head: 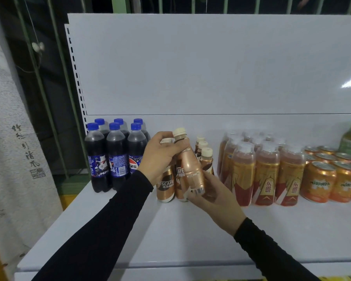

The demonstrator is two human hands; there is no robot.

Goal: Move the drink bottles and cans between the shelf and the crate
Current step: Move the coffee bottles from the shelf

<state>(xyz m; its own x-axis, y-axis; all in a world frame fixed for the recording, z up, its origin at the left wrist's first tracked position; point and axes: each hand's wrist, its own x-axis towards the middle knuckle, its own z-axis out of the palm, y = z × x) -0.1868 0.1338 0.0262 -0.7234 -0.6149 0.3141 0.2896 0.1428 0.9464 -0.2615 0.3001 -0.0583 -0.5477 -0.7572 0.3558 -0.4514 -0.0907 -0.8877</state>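
i am clamping my right grip (215,197) around the base of a tilted coffee bottle (188,169), above the shelf (190,236). my left grip (160,153) is curling around its neck. behind it, more coffee bottles (166,185) are standing, colas (116,157) to the left, gold bottles (265,175) and orange cans (330,181) to the right.

White back panel (211,63), green bars (39,82) behind, calligraphy hanging (18,155) at left.
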